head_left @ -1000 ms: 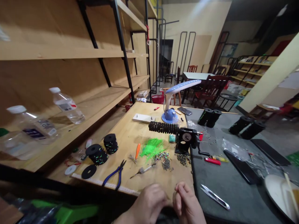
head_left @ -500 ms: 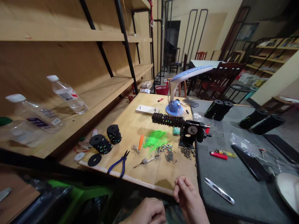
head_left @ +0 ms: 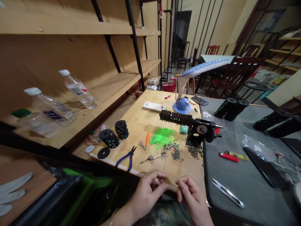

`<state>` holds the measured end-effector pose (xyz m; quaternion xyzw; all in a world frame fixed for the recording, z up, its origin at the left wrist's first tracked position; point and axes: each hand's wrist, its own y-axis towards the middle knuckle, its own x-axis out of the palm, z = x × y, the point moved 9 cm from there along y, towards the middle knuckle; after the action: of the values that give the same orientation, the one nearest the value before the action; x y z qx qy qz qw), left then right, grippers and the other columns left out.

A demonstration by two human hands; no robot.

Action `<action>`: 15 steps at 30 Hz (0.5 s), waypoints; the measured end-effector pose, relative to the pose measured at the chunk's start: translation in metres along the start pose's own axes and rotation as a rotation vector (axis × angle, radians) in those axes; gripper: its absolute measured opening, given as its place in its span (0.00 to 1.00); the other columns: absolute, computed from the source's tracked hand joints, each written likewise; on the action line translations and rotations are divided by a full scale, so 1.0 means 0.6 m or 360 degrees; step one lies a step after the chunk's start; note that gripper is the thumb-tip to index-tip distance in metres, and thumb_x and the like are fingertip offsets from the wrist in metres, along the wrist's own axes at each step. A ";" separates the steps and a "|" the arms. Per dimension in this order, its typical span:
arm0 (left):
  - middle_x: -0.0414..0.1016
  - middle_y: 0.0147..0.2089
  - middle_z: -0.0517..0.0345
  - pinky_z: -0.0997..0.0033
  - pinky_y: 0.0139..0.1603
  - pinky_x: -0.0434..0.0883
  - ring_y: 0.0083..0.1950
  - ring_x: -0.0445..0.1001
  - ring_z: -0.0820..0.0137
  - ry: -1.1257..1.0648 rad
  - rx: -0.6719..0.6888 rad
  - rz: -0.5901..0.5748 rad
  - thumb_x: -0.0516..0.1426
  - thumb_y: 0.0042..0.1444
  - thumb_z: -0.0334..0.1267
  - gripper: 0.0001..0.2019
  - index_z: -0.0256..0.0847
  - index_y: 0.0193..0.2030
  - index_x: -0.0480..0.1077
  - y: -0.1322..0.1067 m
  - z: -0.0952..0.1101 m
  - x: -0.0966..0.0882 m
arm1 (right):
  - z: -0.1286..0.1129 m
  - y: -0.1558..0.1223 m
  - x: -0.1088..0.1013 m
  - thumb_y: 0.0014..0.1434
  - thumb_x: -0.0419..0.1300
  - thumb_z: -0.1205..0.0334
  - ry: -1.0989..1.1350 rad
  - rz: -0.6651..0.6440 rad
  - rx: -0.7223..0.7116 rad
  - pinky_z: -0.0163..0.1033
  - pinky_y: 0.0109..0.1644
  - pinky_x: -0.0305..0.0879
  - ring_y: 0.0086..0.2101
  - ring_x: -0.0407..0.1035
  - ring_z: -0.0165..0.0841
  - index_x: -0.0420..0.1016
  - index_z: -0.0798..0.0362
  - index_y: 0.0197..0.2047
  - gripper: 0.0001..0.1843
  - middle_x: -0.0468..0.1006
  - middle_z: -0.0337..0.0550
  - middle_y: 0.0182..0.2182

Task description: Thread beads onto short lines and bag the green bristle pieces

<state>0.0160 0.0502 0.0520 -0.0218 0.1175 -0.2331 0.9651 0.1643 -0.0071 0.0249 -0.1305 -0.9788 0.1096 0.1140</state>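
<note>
My left hand (head_left: 147,192) and my right hand (head_left: 191,196) are close together at the near edge of the wooden board (head_left: 150,125). Both have the fingers curled in a pinch; what they hold is too small to make out. Ahead of them on the board lie blue-handled pliers (head_left: 125,157), a small tool (head_left: 152,156), an orange-handled tool (head_left: 147,138), a bunch of green strands (head_left: 162,137) and scattered small beads (head_left: 175,150). A black hand-crank winder (head_left: 199,133) with a loaded spindle (head_left: 175,117) stands at the board's right edge.
Black spools (head_left: 113,136) and a disc (head_left: 103,153) sit at the board's left. A blue desk lamp (head_left: 188,91) stands at the back. On the grey mat (head_left: 237,185) lie thread snips (head_left: 227,193) and a red lighter (head_left: 228,157). Water bottles (head_left: 78,89) lie on the shelf at left.
The view has shifted down and left, so the board sits further right. My left hand has risen back up beside my right hand at the board's near edge.
</note>
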 end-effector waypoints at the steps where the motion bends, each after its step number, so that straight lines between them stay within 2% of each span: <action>1: 0.75 0.38 0.53 0.72 0.36 0.67 0.35 0.71 0.69 -0.0164 -0.0078 0.0001 0.62 0.55 0.41 0.11 0.38 0.42 0.75 0.004 -0.006 0.004 | 0.000 0.001 0.004 0.56 0.62 0.36 -0.0003 -0.0011 -0.0009 0.34 0.29 0.53 0.21 0.57 0.28 0.72 0.55 0.38 0.27 0.67 0.33 0.16; 5: 0.73 0.34 0.57 0.72 0.40 0.68 0.36 0.71 0.70 -0.0704 -0.0285 -0.0089 0.67 0.49 0.48 0.19 0.36 0.40 0.74 0.016 -0.019 0.038 | 0.006 0.005 0.012 0.57 0.61 0.37 0.0017 -0.0019 -0.0006 0.35 0.30 0.56 0.20 0.59 0.29 0.65 0.55 0.58 0.36 0.67 0.31 0.15; 10: 0.72 0.29 0.59 0.74 0.34 0.67 0.29 0.69 0.74 -0.0928 -0.0429 -0.0160 0.68 0.45 0.54 0.23 0.36 0.37 0.75 0.020 -0.017 0.065 | 0.017 0.009 0.020 0.58 0.61 0.39 0.0037 -0.0118 0.0015 0.36 0.32 0.60 0.21 0.60 0.30 0.62 0.56 0.61 0.37 0.66 0.30 0.16; 15: 0.64 0.22 0.64 0.75 0.29 0.62 0.25 0.63 0.75 -0.0758 -0.0326 -0.0132 0.64 0.51 0.56 0.22 0.37 0.27 0.69 0.026 -0.014 0.061 | 0.024 0.010 0.027 0.58 0.61 0.39 -0.0011 -0.0160 0.0022 0.37 0.33 0.59 0.22 0.62 0.31 0.63 0.55 0.62 0.37 0.67 0.31 0.17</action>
<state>0.0526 0.0479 0.0347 -0.1783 -0.0910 -0.2478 0.9479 0.1469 0.0006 0.0127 -0.0800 -0.9837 0.1111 0.1169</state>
